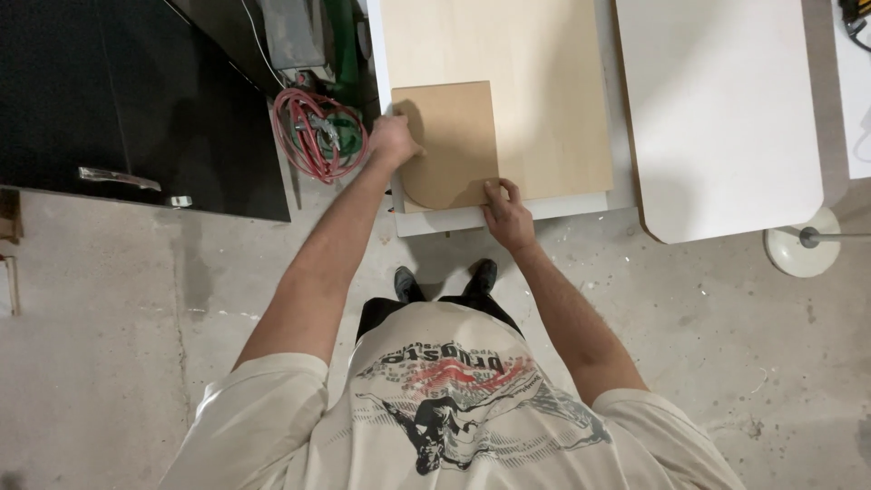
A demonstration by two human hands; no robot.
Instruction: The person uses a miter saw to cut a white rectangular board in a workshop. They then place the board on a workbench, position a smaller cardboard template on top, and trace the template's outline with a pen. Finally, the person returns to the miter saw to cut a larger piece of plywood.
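Your left hand (393,141) rests on the left edge of the brown board (451,145), fingers curled over that edge and gripping it about halfway along. Your right hand (504,210) sits at the board's near right corner, fingertips pressed flat on the corner with the fingers close together; they press down rather than wrap around anything.

The brown board lies flat on a larger pale panel (544,91), flush toward its near left corner. The brown board's near left corner is cut to a rounded curve, while its other corners are square. Under the pale panel lies a white sheet (454,219), which shows as a strip along the near and left sides.

To the right, well apart from your hands, is a white table (726,118) with rounded near corners, and beside its near right corner stands a round white base (798,249) with a metal rod. To the left of the boards, a coil of red hose (318,136) hangs near your left hand. Farther left is a black cabinet (136,100) with a metal handle. Your black shoes (445,281) stand on the concrete floor (109,318) just near of the boards.
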